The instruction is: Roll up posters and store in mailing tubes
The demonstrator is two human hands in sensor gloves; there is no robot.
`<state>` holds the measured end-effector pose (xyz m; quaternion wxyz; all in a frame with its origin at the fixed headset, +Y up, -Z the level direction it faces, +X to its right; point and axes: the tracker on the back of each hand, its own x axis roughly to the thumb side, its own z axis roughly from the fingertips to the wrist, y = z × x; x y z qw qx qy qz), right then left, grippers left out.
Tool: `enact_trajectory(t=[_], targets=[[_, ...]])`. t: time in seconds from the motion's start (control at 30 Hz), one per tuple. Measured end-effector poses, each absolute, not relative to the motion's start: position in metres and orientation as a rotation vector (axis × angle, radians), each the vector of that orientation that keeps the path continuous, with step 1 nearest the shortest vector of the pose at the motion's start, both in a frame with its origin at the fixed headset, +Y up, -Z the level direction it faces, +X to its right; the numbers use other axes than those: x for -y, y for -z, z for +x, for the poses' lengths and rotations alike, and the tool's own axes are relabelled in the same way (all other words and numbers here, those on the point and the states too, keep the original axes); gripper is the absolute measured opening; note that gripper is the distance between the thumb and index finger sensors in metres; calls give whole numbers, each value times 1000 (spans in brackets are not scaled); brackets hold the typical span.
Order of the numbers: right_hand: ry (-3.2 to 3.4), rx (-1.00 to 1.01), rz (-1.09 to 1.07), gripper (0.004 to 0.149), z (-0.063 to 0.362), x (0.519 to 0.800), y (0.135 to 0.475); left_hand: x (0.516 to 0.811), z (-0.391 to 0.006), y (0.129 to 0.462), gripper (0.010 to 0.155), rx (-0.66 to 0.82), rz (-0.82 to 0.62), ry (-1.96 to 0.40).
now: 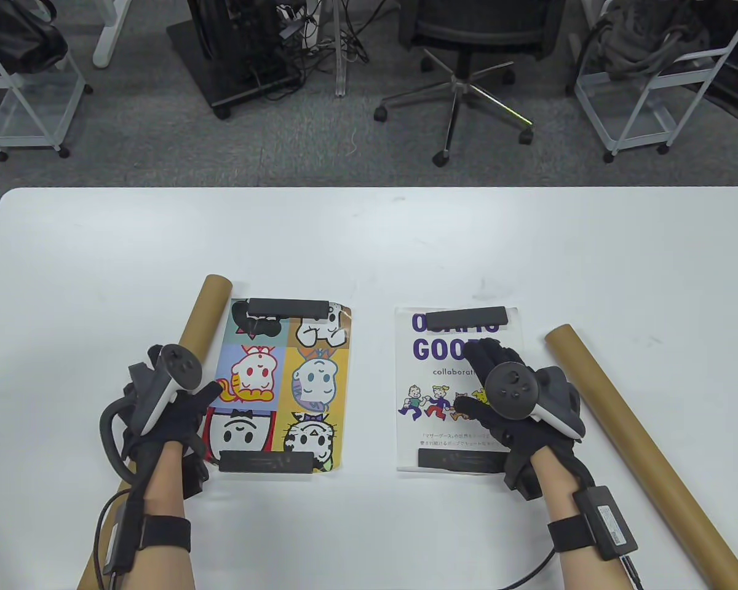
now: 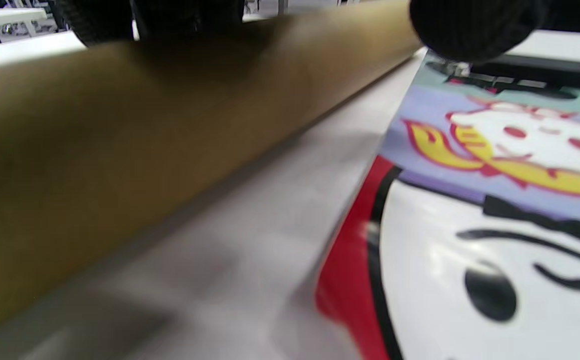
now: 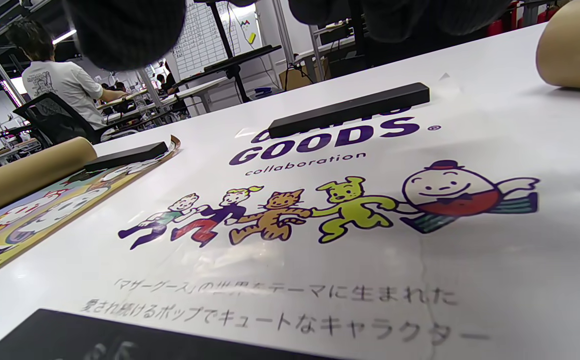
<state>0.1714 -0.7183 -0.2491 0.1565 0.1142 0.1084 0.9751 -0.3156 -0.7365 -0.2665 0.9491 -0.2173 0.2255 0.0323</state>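
Both posters lie flat on the counter (image 1: pixel 369 246), black bars (image 1: pixel 288 308) pinning their ends against curling. Our left hand (image 1: pixel 160 405) rests open-fingered beside the cartoon poster (image 1: pixel 283 393); our right hand (image 1: pixel 516 399) hovers open over the white poster (image 1: pixel 430 381), holding nothing. Tubes (image 1: pixel 639 442) wait alongside.
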Motion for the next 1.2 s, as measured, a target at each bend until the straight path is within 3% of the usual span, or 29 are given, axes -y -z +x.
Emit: enact_trajectory(t=[0.1, 0.27, 0.63, 1.0, 1.2], targets=[[-2789, -313, 323, 83, 172, 718, 249, 745, -317, 267, 103, -497, -502, -56], [-2788, -319, 325, 84, 171, 718, 249, 748, -320, 268, 94, -521, -478, 11], [-2789, -334, 328, 84, 171, 718, 249, 746, -319, 269, 90, -510, -460, 20], [-2785, -344, 323, 83, 172, 718, 249, 719, -302, 269, 88, -448, -332, 57], [-2782, -356, 325, 83, 172, 719, 249, 701, -279, 269, 87, -339, -229, 118]])
